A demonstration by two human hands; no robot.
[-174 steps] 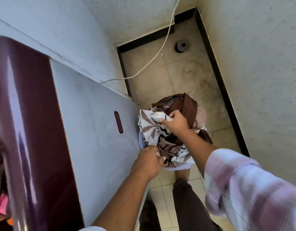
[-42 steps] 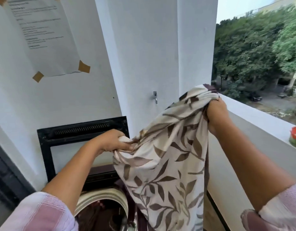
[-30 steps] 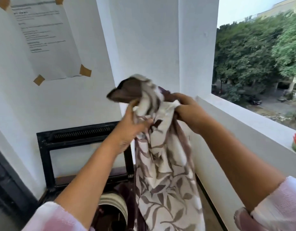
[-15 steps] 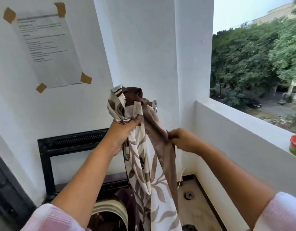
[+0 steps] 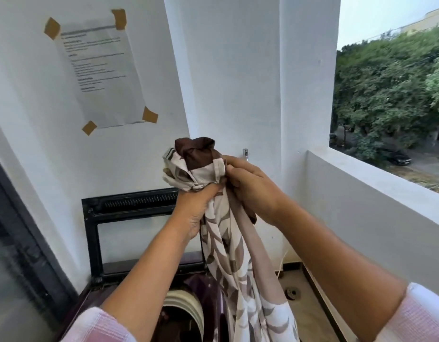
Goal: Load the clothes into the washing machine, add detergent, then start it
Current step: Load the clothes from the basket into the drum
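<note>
A long white cloth with brown leaf print [image 5: 240,262] hangs in front of me, its top bunched into a knot with a dark brown edge. My left hand [image 5: 196,208] grips the bunch from below. My right hand [image 5: 250,186] holds the cloth's top edge beside it, fingers pinched on the fabric. Below, the top-loading washing machine [image 5: 186,314] shows its open round drum rim, with its dark lid [image 5: 129,218] raised against the wall. The cloth's lower end hangs down beside the drum opening and runs out of view.
A taped paper notice [image 5: 100,72] hangs on the white wall. A small metal hook [image 5: 245,154] sticks out of the pillar. A low balcony wall [image 5: 376,193] runs along the right. A floor drain [image 5: 292,292] and a white cable [image 5: 282,262] lie in the corner.
My right hand came up from lower on the cloth to meet my left hand at the bunched top. Both hands have dropped slightly. Earlier still the cloth was lifted out of a basket on the floor.
</note>
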